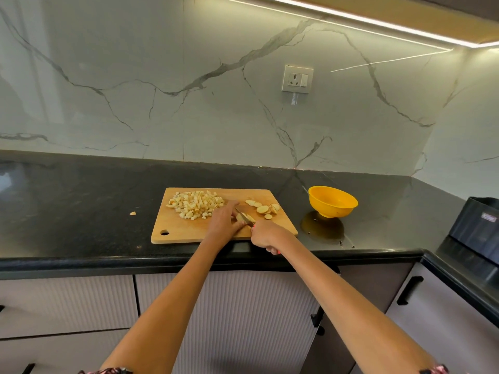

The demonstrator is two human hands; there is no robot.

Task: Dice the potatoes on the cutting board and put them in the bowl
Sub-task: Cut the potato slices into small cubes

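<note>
1. The person is working at a wooden cutting board (189,228) lying on a dark countertop (81,184), with both forearms reaching in from below.
2. The right hand (266,236) is wrapping its fingers round the handle of a knife (244,217); a trace of red handle is showing at the heel of the hand. The blade is angling up and left over the board.
3. The left hand (224,221) is pinning a small potato piece (240,217) under thumb and curled fingers, with the forefinger stretching out beyond it. The blade is sitting on or just beside this piece; which one cannot be told.
4. A heap of diced potato (195,204) is lying on the far left part of the board. Uncut potato slices (263,207) are lying on the far right part, apart from the heap.
5. The orange bowl (332,201) is standing on the countertop right of the board, not touching it; no potato is visible inside.
6. One stray potato bit (132,213) is lying on the countertop left of the board.
7. Judgement: dicing is past halfway; transfer is not yet started.
8. Risks: the holding fingers are sitting very close to the blade, so a slip of the small piece could nick them. The board's near edge is sitting near the counter lip, so a hard push could shift it. Cubes could scatter during carrying, since the bowl is standing apart.
</note>
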